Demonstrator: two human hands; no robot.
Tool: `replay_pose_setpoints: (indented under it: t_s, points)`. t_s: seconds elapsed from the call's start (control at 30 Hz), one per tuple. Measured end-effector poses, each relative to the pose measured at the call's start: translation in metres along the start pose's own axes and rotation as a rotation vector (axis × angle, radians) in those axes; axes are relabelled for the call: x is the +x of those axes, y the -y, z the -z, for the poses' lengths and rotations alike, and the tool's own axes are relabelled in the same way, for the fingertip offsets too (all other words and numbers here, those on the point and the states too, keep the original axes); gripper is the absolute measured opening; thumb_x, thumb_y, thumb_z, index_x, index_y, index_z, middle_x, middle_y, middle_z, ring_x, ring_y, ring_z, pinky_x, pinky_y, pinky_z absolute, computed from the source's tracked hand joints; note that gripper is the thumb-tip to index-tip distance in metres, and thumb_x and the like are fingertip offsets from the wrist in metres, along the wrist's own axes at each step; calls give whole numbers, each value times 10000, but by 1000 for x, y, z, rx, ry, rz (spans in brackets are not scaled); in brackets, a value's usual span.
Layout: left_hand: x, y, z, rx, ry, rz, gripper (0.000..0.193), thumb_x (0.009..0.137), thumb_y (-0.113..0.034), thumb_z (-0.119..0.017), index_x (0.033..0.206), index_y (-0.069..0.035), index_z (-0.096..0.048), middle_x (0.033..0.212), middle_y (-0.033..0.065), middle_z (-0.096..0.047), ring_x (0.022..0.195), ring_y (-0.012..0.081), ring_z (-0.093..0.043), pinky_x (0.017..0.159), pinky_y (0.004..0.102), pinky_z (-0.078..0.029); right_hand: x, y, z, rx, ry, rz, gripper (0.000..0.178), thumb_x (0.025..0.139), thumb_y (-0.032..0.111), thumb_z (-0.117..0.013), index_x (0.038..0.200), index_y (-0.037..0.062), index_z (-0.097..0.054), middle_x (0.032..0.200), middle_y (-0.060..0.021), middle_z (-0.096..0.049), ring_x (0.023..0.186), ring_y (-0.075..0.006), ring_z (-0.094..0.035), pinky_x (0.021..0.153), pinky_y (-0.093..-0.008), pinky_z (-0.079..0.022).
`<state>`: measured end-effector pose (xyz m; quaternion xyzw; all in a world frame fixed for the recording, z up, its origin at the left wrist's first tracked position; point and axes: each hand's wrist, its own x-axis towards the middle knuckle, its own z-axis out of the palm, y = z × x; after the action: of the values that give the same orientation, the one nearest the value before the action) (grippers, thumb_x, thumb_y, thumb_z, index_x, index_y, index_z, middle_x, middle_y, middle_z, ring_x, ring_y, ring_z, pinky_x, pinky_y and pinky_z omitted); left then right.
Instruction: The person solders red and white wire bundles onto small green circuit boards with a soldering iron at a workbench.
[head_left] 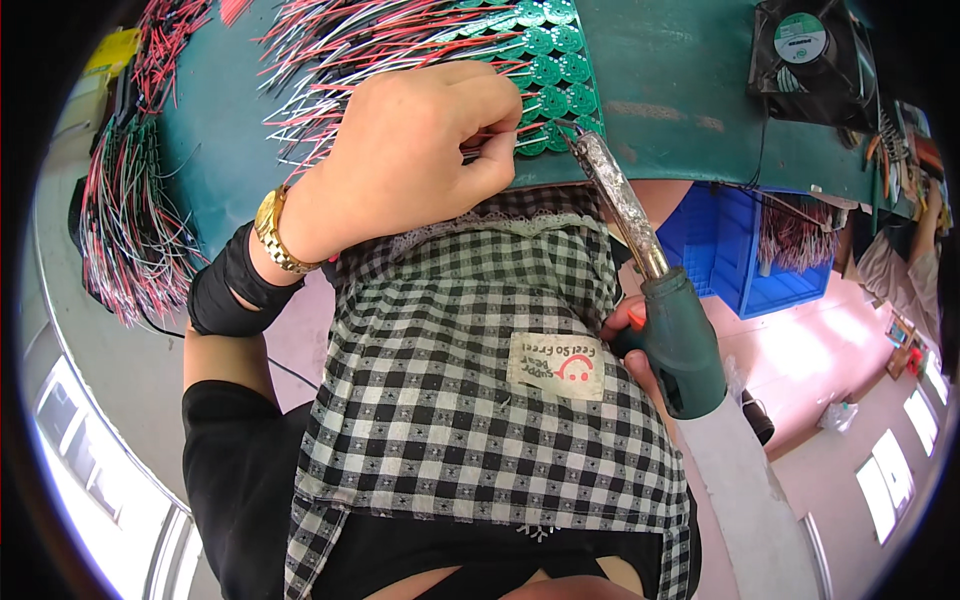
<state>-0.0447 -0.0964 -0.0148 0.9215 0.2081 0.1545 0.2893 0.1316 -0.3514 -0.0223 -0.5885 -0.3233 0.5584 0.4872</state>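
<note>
My right hand point(637, 362) grips a soldering iron point(683, 345) with a dark green body and an orange part under the fingers. Its scuffed metal barrel points up and left, so the tip reaches the near right corner of a panel of round green circuit boards point(551, 104). My left hand point(435, 140), with a gold watch at the wrist, is closed in a pinch just left of that corner. Thin wires point(529, 127) run from its fingertips to the boards. Beyond the hand, many red, white and black wires point(330, 50) fan leftward off the panel.
A black fan point(812, 60) stands at the table's right. Below the edge, a blue crate point(770, 285) holds more wires. Bundled wired boards point(135, 220) hang off the left side of the green table point(660, 75). Hand tools point(885, 150) lie at the far right.
</note>
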Motion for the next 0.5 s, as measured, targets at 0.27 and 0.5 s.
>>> replay_pose_setpoints:
  t_s: [0.27, 0.5]
  points:
    - [2, -1, 0, 15, -10, -43, 101, 668, 33, -612, 735, -22, -561, 657, 54, -542, 530, 150, -564, 490, 248, -454, 6, 4, 6, 50, 208, -52, 353, 840, 68, -603, 1163, 67, -462, 1009, -122, -557, 892, -214, -583, 779, -340, -471]
    - [3, -3, -2, 27, -34, -39, 110, 651, 28, -617, 722, -29, -555, 653, 56, -535, 521, 168, -563, 469, 259, -442, -2, 2, -7, -148, -47, -85, 388, 686, 3, -664, 1061, -27, -568, 932, -112, -662, 805, -178, -643, 692, -275, -510]
